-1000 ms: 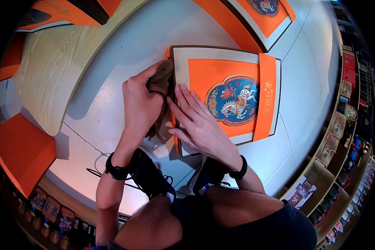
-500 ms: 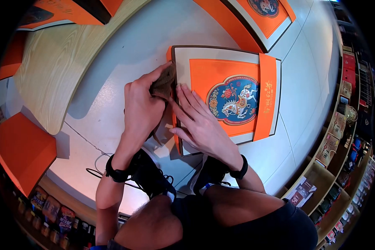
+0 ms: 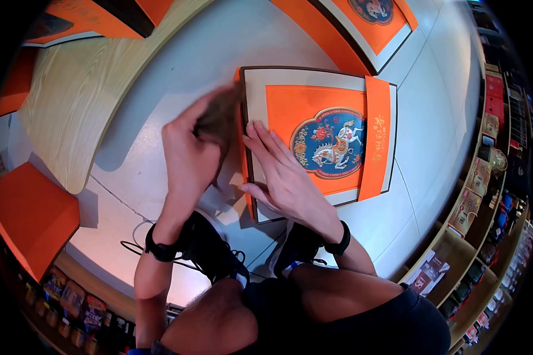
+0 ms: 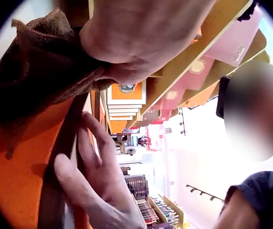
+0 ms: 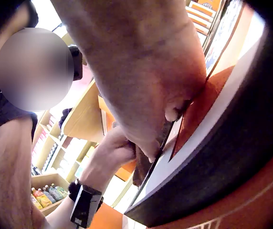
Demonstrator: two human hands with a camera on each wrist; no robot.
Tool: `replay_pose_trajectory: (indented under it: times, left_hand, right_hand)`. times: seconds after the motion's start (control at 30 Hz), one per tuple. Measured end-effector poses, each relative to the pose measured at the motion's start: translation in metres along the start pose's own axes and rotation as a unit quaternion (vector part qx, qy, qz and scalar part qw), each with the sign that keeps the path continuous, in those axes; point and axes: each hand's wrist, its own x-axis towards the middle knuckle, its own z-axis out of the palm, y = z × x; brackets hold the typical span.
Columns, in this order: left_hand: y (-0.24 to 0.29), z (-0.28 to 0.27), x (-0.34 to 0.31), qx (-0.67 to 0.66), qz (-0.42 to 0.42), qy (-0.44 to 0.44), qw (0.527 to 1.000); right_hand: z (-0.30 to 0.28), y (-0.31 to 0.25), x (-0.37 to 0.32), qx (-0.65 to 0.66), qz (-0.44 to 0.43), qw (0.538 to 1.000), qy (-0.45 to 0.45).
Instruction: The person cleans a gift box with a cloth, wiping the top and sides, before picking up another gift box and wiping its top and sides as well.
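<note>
An orange gift box (image 3: 275,94) with a dark border and a white horse medallion lies on the floor in front of the person. The right hand (image 3: 287,183) rests on the left part of its lid, fingers extended and thumb over the near-left edge. Bunched in the left hand (image 3: 189,151) is a brown cloth (image 3: 219,115), blurred in the head view, beside the box's left side. In the left wrist view the cloth (image 4: 36,71) hangs over the orange side wall (image 4: 26,167), just below the dark lid rim.
Another orange box (image 3: 361,35) lies at the top right. A pale wooden tabletop (image 3: 95,89) curves along the left, with orange boxes (image 3: 35,213) around it. Stocked shelves (image 3: 474,231) run down the right side. The person's shoes stand close to the box's near edge.
The left hand, with the brown cloth, first moved up and right along the box's left edge, then drew back left. The right hand stays on the lid; the box shifts very slightly left in view.
</note>
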Motion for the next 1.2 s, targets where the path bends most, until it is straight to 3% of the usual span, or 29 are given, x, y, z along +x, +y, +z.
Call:
replay_pose_trajectory:
  times: [0.03, 0.07, 0.17, 0.3, 0.4, 0.53, 0.73, 0.8, 1.0, 1.2]
  left_hand:
    - [-0.003, 0.0, 0.007, 0.006, -0.024, 0.034, 0.999]
    - [-0.018, 0.003, 0.015, 0.027, 0.003, 0.063, 0.998]
    - [-0.05, 0.014, 0.03, 0.022, 0.0, 0.091, 0.996]
    - [-0.054, 0.017, 0.038, 0.07, -0.104, 0.04, 0.991]
    - [-0.076, 0.026, 0.047, 0.107, -0.134, 0.056, 0.984]
    - [-0.084, 0.036, 0.051, 0.102, -0.1, 0.053, 0.988]
    - [-0.082, 0.04, 0.058, 0.022, -0.118, -0.002, 0.993]
    - [-0.089, 0.038, 0.058, -0.064, -0.16, -0.02, 0.985]
    - [-0.082, 0.038, 0.053, 0.003, -0.079, -0.005, 0.997]
    - [-0.072, 0.033, 0.056, 0.025, -0.072, -0.017, 0.997]
  right_hand:
    - [0.0, 0.0, 0.0, 0.012, 0.004, 1.0, 0.003]
    - [0.0, 0.0, 0.0, 0.01, 0.004, 1.0, 0.004]
    - [0.0, -0.001, -0.001, 0.004, 0.003, 1.0, -0.003]
    - [0.0, 0.0, -0.001, -0.008, -0.008, 1.0, -0.004]
    - [0.001, 0.001, 0.0, -0.011, -0.011, 1.0, -0.007]
    - [0.0, 0.0, -0.001, -0.009, -0.01, 1.0, -0.006]
    - [-0.001, 0.0, 0.0, -0.008, -0.008, 1.0, -0.011]
    - [0.0, 0.0, -0.001, -0.007, -0.008, 1.0, -0.01]
    - [-0.002, -0.001, 0.0, -0.008, -0.009, 1.0, -0.011]
    - [-0.001, -0.001, 0.0, -0.005, -0.004, 1.0, -0.014]
